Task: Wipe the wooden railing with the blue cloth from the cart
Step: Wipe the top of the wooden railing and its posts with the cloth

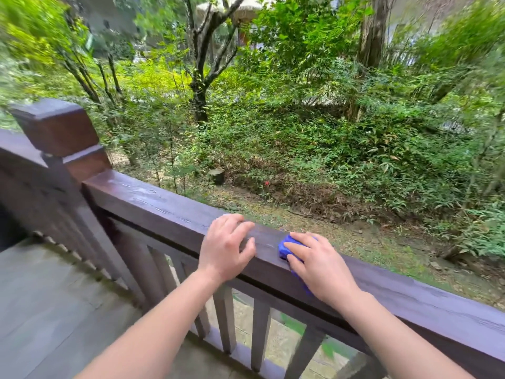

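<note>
Soft, even daylight, no hard shadows.
Foliage [41, 36] left of the trunk [200, 86] smears with blur; wide-angle bending bows the railing [164, 206].

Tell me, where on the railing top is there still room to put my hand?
The railing top is bare from the corner post down to the left hand, and again past the right hand toward the lower right. It is crowded in the middle: both hands rest there, with only a narrow gap between them, and the blue cloth sits under the right one.
</note>
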Demonstrator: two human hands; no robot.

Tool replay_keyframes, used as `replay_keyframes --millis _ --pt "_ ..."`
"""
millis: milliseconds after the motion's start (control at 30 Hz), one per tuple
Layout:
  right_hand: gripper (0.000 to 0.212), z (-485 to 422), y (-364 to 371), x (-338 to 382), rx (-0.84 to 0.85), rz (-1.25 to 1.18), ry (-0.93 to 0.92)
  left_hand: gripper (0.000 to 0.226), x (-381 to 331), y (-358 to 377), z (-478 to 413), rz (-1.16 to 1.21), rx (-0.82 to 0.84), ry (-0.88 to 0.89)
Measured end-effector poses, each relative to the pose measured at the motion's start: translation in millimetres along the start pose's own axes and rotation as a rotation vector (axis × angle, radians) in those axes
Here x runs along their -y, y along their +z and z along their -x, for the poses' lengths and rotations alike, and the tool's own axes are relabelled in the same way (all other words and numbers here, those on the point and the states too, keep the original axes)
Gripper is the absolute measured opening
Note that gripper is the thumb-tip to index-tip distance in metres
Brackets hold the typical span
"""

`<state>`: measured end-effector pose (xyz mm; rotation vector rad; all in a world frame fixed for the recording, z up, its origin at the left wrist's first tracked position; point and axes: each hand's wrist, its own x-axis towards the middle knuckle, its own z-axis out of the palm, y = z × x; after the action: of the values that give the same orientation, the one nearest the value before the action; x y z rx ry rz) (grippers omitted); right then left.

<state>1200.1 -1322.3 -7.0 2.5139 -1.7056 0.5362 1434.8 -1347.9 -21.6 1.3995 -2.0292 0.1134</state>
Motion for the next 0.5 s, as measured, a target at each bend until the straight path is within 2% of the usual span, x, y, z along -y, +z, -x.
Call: replay_keyframes --millis 167,333,500 --pt "0.027 -32 12 25 -0.008 0.018 0.165 0.053 69 -22 -19 -0.136 0.094 -0.166" --pt "0.023 -9 14 27 -0.05 -0.01 0.02 0.045 103 -12 -29 -0.144 0.131 -0.038" --pt "0.019 -50 15 43 -0.082 0.034 0.276 0.035 110 -3 -28 -0.134 0.045 0.012"
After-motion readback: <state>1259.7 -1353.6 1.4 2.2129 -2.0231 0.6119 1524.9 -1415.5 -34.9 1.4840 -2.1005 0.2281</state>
